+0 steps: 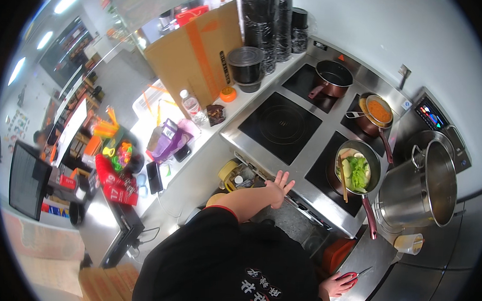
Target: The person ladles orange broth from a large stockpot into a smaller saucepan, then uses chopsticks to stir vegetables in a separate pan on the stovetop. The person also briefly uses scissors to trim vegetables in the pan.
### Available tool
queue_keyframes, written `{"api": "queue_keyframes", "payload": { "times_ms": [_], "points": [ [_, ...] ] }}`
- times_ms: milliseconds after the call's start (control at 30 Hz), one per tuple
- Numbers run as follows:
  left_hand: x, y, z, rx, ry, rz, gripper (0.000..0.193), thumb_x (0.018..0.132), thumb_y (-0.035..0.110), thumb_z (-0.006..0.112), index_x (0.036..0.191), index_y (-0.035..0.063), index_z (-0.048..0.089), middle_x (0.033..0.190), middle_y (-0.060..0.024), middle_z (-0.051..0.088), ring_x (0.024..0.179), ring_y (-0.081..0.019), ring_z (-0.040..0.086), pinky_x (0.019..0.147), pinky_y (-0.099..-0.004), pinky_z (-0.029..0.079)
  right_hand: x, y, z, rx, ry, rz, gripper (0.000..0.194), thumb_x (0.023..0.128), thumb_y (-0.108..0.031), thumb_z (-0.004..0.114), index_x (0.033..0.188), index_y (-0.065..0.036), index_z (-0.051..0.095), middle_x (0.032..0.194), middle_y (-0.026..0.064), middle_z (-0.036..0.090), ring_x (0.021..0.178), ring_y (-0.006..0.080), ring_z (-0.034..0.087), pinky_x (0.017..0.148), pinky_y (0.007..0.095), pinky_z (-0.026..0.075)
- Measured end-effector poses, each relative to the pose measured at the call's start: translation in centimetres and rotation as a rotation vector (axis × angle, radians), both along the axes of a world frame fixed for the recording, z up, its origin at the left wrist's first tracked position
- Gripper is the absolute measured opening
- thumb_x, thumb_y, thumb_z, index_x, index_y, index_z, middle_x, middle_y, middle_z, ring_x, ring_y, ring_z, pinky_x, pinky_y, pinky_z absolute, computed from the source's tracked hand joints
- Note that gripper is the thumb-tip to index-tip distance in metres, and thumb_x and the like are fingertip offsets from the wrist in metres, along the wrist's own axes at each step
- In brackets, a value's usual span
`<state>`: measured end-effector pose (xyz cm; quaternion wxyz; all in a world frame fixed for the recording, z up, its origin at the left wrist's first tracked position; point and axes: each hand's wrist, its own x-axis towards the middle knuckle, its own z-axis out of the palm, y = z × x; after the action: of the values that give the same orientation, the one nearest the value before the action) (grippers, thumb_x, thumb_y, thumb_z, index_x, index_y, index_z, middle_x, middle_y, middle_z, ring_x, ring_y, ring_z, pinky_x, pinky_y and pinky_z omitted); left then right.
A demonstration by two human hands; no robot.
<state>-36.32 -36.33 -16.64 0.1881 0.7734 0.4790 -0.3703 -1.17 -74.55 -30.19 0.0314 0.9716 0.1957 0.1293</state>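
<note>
My left hand (pixel 279 189) hangs over the stove's front edge, fingers spread and holding nothing. Down on the right, my right hand (pixel 337 284) has its fingers at the handles of red-handled scissors (pixel 352 277), whose blades point away over a steel counter (pixel 363 252). On the front right hob, a saucepan (pixel 378 156) contains green leaves (pixel 357 173) and pale slices, with wooden chopsticks (pixel 342 181) leaning inside. A strainer of orange food (pixel 379 111) sits in the saucepan behind it. Another dark pan (pixel 334 76) stands at the back; its inside looks empty.
A tall steel stockpot (pixel 408 196) stands right of the stove, near a white tub (pixel 408 243). Left of the stove, a white counter holds a cardboard sheet (pixel 197 47), a plastic bottle (pixel 191 104) and a phone (pixel 154 177). Stacked black containers (pixel 259 26) rise behind.
</note>
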Motion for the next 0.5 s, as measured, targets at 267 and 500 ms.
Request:
{"api": "queue_keyframes", "payload": {
  "times_ms": [267, 500],
  "points": [
    [-0.1, 0.1, 0.9, -0.024, -0.021, -0.008, 0.119, 0.089, 0.024, 0.071, 0.172, 0.0192, -0.014, 0.178, -0.023, -0.019, 0.165, -0.047, -0.007, 0.12, -0.0577, 0.037, -1.3, 1.1, 2.7, 0.011, 0.134, -0.02, 0.073, 0.105, -0.052, 0.054, 0.169, -0.027, 0.03, 0.176, 0.0125, 0.025, 0.159, 0.0371, 0.029, 0.116, 0.0645, 0.035],
    [-0.2, 0.3, -1.0, 0.036, -0.053, -0.054, 0.116, 0.089, 0.026, 0.068, 0.172, 0.0126, -0.012, 0.176, -0.0284, -0.017, 0.163, -0.0521, -0.008, 0.121, -0.0647, 0.033, -1.7, 1.4, 3.8, 0.192, 0.14, 0.084, 0.08, 0.097, -0.034, 0.073, 0.166, -0.021, 0.034, 0.174, 0.0162, 0.024, 0.16, 0.0386, 0.026, 0.113, 0.0673, 0.037]
  ]
}}
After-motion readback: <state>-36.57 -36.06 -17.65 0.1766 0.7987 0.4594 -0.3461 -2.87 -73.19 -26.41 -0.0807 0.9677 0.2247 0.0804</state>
